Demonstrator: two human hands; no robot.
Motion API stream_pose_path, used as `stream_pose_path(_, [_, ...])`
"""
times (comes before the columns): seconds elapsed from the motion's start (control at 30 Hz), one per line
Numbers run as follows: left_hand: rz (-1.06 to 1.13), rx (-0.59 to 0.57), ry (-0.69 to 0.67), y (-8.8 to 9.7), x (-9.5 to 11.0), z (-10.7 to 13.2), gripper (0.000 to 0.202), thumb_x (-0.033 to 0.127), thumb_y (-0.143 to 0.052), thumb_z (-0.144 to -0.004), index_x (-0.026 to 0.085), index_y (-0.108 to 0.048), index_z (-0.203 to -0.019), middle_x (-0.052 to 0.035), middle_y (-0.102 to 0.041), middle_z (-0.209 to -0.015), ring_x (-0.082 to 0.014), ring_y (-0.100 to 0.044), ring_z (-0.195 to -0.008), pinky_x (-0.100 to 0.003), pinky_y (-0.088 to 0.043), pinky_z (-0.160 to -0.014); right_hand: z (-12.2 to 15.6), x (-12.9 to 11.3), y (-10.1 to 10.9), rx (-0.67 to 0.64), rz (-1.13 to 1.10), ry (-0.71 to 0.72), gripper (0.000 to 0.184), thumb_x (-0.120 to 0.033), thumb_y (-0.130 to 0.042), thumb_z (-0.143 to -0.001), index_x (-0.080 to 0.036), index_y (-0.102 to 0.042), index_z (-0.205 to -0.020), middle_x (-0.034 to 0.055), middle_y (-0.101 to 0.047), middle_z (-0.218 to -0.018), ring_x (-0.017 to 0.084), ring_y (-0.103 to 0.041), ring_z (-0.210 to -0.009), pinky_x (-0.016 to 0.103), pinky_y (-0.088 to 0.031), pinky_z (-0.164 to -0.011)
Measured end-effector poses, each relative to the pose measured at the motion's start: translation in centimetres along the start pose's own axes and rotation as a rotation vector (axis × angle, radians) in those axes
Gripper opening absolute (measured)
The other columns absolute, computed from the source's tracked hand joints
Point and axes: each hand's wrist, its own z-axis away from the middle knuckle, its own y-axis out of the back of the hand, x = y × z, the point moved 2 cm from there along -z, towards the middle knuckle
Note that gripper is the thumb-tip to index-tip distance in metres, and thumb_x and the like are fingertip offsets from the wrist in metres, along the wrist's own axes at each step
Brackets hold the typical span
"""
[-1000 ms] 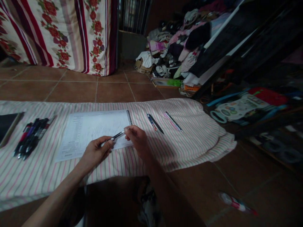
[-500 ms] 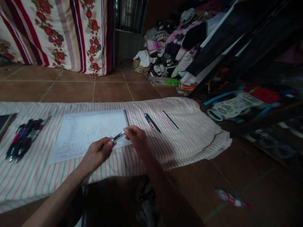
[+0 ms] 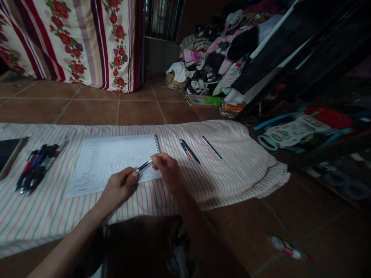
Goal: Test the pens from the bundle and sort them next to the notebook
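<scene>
A dark pen (image 3: 144, 166) with a pale tip is held between both hands above the near right corner of a spiral notebook (image 3: 113, 162). My left hand (image 3: 120, 187) is closed round the pen's lower end. My right hand (image 3: 166, 170) pinches its upper end with fingertips. The notebook lies open on a pink-striped cloth (image 3: 232, 170) spread over the tiled floor.
Several dark pens (image 3: 37, 166) lie bunched on the cloth at left, beside a dark flat object (image 3: 8, 154). Two pens (image 3: 189, 150) and a pink-and-dark pair (image 3: 212, 148) lie right of the notebook. A pile of clothes (image 3: 214, 58) sits behind. A red-white tube (image 3: 290, 250) lies on the floor.
The hands keep their hold on the pen with barely any shift. The view swung slightly left and back again.
</scene>
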Motion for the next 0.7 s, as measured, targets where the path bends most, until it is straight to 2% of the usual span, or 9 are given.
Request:
stream_pose_path(0.07, [-0.156,0.064,-0.071,0.5,0.2,0.2,0.034,0.046,-0.042,-0.083,0.017,-0.060,-0.082,0.0023,-0.053,-0.054,-0.0122,-0.048,-0.048,-0.024,-0.036,-0.047,-0.1,0.1,-0.4,-0.007,-0.055,-0.035,0.018,-0.031,-0.061,-0.071,-0.016,-0.065,-0.080,-0.0015,-0.060,-0.061,0.010,-0.055,-0.057,0.024,-0.044,-0.058])
stream_pose_path(0.17, [-0.309,0.195,-0.170,1.0,0.1,0.3,0.036,0.043,-0.041,-0.084,0.017,-0.063,-0.093,-0.0037,-0.067,-0.073,-0.0178,-0.060,-0.064,-0.029,-0.045,-0.060,-0.1,0.1,-0.9,-0.042,-0.168,-0.077,0.021,-0.032,-0.063,-0.070,-0.016,-0.067,-0.084,-0.0003,-0.062,-0.065,0.010,-0.058,-0.060,0.024,-0.047,-0.061])
stream_pose_path(0.27, [-0.426,0.301,-0.241,1.3,-0.1,0.3,0.038,0.042,-0.038,-0.086,0.017,-0.063,-0.097,-0.0069,-0.069,-0.086,-0.0210,-0.064,-0.075,-0.032,-0.048,-0.067,0.1,0.2,-1.4,-0.096,-0.258,-0.093,0.022,-0.031,-0.063,-0.071,-0.018,-0.068,-0.087,0.0004,-0.064,-0.071,0.010,-0.059,-0.064,0.024,-0.048,-0.064])
stream_pose_path(0.4, [-0.606,0.345,-0.333,1.5,0.0,0.6,0.039,0.039,-0.033,-0.089,0.015,-0.062,-0.098,-0.0075,-0.068,-0.086,-0.0203,-0.064,-0.075,-0.029,-0.048,-0.064,0.2,0.2,-2.0,-0.118,-0.272,-0.094,0.021,-0.032,-0.062,-0.073,-0.018,-0.069,-0.087,0.0004,-0.063,-0.070,0.009,-0.059,-0.064,0.023,-0.048,-0.064])
stream_pose_path(0.57, [-0.810,0.386,-0.342,1.8,0.1,0.9,0.037,0.036,-0.032,-0.091,0.015,-0.059,-0.104,-0.0063,-0.067,-0.085,-0.0192,-0.063,-0.072,-0.027,-0.044,-0.057,0.1,0.3,-2.6,-0.105,-0.247,-0.079,0.026,-0.037,-0.063,-0.073,-0.017,-0.069,-0.088,0.0018,-0.063,-0.071,0.009,-0.058,-0.063,0.023,-0.048,-0.061])
stream_pose_path(0.7, [-0.906,0.412,-0.353,1.9,0.3,1.1,0.033,0.035,-0.034,-0.091,0.016,-0.059,-0.103,-0.0055,-0.067,-0.084,-0.0184,-0.061,-0.073,-0.026,-0.041,-0.056,-0.1,0.3,-3.0,-0.087,-0.209,-0.075,0.029,-0.040,-0.063,-0.072,-0.016,-0.070,-0.088,0.0024,-0.062,-0.072,0.009,-0.055,-0.061,0.022,-0.046,-0.059])
